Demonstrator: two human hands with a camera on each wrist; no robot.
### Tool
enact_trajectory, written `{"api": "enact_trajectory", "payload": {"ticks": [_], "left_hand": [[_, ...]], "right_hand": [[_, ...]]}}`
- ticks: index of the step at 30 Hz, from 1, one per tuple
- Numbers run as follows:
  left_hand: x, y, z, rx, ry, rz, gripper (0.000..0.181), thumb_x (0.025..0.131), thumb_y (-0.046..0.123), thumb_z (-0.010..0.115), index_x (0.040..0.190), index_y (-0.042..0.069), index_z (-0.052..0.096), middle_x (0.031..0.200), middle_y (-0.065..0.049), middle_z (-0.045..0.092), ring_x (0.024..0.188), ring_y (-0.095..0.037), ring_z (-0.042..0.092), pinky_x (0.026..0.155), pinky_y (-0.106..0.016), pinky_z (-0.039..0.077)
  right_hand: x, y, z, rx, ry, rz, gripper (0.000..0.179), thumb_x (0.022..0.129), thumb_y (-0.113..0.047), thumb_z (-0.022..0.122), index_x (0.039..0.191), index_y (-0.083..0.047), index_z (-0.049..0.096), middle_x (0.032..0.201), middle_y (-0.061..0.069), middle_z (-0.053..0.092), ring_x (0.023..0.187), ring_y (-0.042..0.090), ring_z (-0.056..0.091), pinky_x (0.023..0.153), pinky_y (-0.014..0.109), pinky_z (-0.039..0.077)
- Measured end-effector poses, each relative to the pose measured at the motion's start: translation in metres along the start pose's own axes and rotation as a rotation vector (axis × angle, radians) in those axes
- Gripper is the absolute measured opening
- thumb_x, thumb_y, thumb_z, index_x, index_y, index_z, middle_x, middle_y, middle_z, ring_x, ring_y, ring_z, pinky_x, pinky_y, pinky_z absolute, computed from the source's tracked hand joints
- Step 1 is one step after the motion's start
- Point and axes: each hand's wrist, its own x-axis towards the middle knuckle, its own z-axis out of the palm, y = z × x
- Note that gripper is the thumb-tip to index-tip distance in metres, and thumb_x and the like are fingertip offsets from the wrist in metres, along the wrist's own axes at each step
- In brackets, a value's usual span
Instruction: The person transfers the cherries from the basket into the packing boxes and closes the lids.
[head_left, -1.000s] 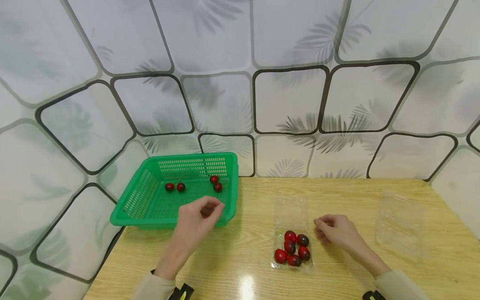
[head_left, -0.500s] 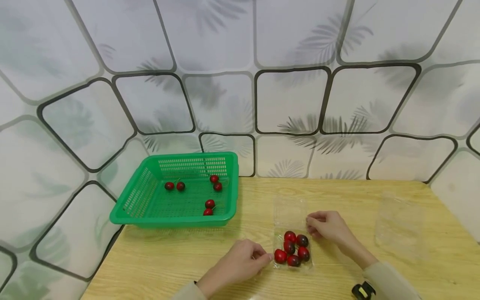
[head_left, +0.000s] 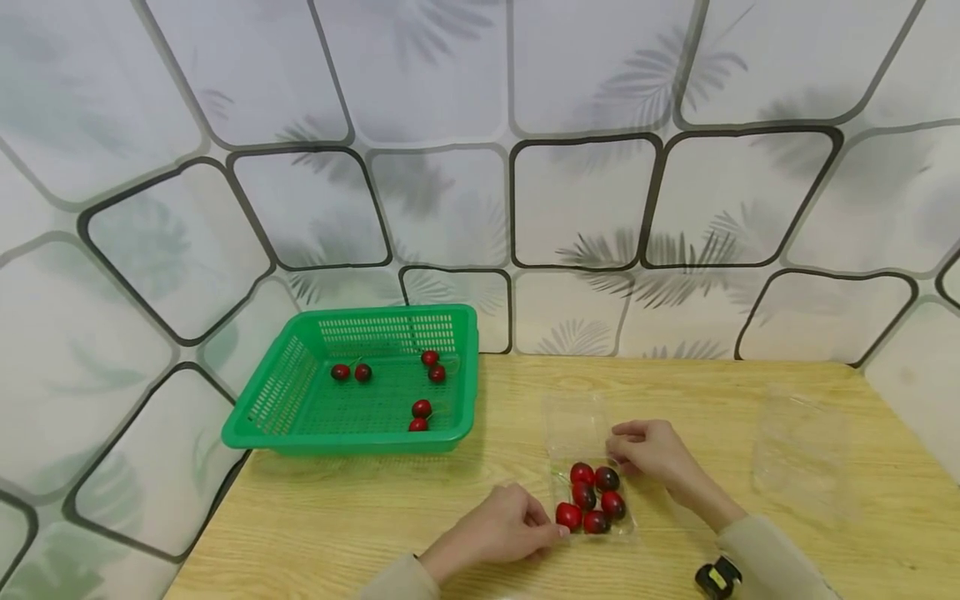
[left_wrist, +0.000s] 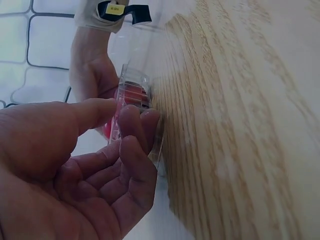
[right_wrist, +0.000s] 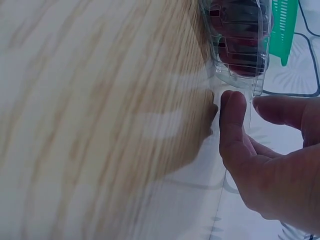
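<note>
A clear plastic clamshell box [head_left: 630, 527] lies on the table with its lid [head_left: 573, 421] folded back, away from the person. Several dark red cherries [head_left: 583, 496] fill its base. My left hand [head_left: 513, 525] pinches the near left corner; in the left wrist view the thumb [left_wrist: 97, 111] presses the wall while curled fingers sit lower down. My right hand [head_left: 652, 454] is at the far right side by the hinge, its thumb [right_wrist: 277, 110] and fingertips [right_wrist: 233, 107] on either side of the clear edge. Cherries [right_wrist: 240, 37] show through the wall there.
A green plastic basket [head_left: 352, 446] stands at the left, with cherry pairs [head_left: 351, 372] spread on its floor. Another clear plastic container [head_left: 798, 458] lies at the right of the wooden table [head_left: 315, 533]. A patterned wall covering [head_left: 577, 200] rises behind.
My left hand has come from the basket, where a cherry pair now lies, to the box corner. The right hand has shifted left onto the box edge. The box has turned slightly.
</note>
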Motion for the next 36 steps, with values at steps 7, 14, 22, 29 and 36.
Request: {"api": "enact_trajectory", "payload": {"ticks": [7,14,22,29,36], "left_hand": [[0.000,-0.002,-0.002,-0.022,0.010,-0.019,0.028,0.094,0.031,0.074,0.073,0.013,0.076,0.060,0.002,0.068,0.053,-0.008,0.056,0.048,-0.021,0.040],[0.000,-0.006,-0.006,-0.056,-0.001,-0.044,0.030,0.096,0.031,0.072,0.075,0.010,0.075,0.064,-0.002,0.071,0.058,-0.011,0.063,0.051,-0.021,0.043],[0.000,-0.007,-0.005,-0.099,-0.014,-0.024,0.030,0.098,0.026,0.070,0.076,0.007,0.075,0.064,-0.003,0.071,0.055,-0.010,0.062,0.049,-0.019,0.040],[0.002,-0.007,-0.004,-0.134,-0.012,-0.034,0.026,0.099,0.021,0.068,0.078,0.006,0.074,0.066,-0.004,0.070,0.056,-0.010,0.063,0.051,-0.019,0.046],[0.004,-0.008,-0.004,-0.163,-0.018,-0.039,0.023,0.100,0.015,0.067,0.081,0.004,0.073,0.068,-0.005,0.071,0.058,-0.010,0.064,0.052,-0.021,0.048]], "right_hand": [[0.001,0.001,0.000,0.023,-0.002,0.007,0.044,0.097,-0.006,0.062,0.134,0.017,0.053,0.112,0.025,0.070,0.088,0.016,0.069,0.074,0.031,0.062],[0.002,0.002,-0.004,0.068,-0.013,-0.001,0.045,0.099,-0.007,0.060,0.135,0.019,0.051,0.115,0.027,0.069,0.088,0.015,0.071,0.076,0.029,0.062],[0.005,-0.001,-0.008,0.239,-0.032,-0.003,0.048,0.107,-0.019,0.052,0.136,0.018,0.049,0.099,0.007,0.074,0.085,0.007,0.070,0.075,0.023,0.061],[-0.003,-0.008,-0.010,0.208,0.027,-0.053,0.069,0.109,-0.049,0.041,0.137,0.012,0.054,0.118,0.017,0.072,0.098,0.010,0.071,0.083,0.028,0.062],[-0.013,-0.013,-0.015,0.136,0.043,-0.137,0.082,0.107,-0.062,0.026,0.142,0.007,0.053,0.139,0.025,0.062,0.112,0.012,0.070,0.090,0.028,0.060]]}}
